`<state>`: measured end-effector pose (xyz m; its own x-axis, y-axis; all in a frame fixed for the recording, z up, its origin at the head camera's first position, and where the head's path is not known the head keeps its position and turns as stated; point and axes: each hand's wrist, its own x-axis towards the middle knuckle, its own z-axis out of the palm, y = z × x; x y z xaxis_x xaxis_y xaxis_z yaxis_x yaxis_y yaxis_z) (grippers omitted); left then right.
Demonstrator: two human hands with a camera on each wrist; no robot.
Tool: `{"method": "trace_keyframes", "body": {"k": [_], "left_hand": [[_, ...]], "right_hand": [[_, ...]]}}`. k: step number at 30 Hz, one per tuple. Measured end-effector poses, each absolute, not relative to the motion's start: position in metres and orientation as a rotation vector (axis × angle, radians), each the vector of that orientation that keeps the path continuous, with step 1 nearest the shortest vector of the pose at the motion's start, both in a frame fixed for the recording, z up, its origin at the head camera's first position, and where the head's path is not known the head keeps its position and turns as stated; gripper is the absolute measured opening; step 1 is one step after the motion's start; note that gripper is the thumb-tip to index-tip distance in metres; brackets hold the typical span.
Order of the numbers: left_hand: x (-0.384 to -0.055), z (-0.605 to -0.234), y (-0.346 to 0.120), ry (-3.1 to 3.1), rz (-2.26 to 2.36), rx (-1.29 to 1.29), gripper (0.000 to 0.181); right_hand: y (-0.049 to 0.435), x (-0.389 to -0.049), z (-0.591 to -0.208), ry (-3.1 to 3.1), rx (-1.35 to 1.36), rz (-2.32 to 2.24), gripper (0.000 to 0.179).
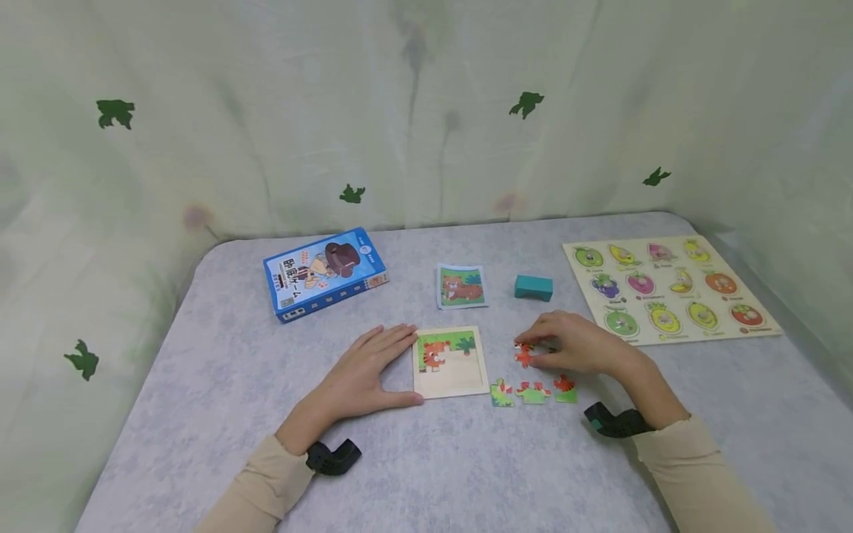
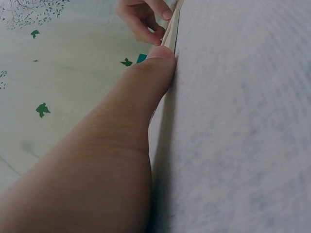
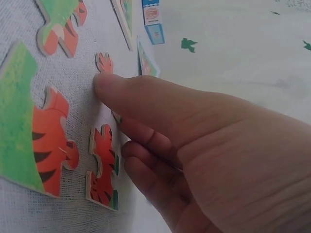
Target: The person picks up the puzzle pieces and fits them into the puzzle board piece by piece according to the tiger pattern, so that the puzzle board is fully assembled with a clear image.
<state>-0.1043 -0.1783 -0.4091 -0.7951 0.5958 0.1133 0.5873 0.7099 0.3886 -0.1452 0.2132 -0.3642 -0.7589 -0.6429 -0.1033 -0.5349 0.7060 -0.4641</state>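
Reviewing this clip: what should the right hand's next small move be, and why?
Probably carry the striped orange piece, held by the right hand, to the bare part of the tray right of the tiger's head. That space adjoins the orange head, so matching stripes plausibly continue it, and the left hand rests at the tray's left edge, which may steady it.
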Motion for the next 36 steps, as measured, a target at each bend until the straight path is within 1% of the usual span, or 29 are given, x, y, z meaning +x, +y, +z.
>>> {"method": "trace_keyframes", "body": {"k": [23, 36], "left_hand": [[-0.1073, -0.4062, -0.1759, 2.882, 0.653, 0.996, 0.102], [-0.1043, -0.4086, -0.1773, 2.883, 0.655, 0.986, 0.102]], "right_hand": [[0.213, -0.1479, -0.3654, 2.695, -0.969, -0.61, 0.028], [0.2101, -0.1454, -0.3688, 2.679, -0.974, -0.639, 0.029]]}}
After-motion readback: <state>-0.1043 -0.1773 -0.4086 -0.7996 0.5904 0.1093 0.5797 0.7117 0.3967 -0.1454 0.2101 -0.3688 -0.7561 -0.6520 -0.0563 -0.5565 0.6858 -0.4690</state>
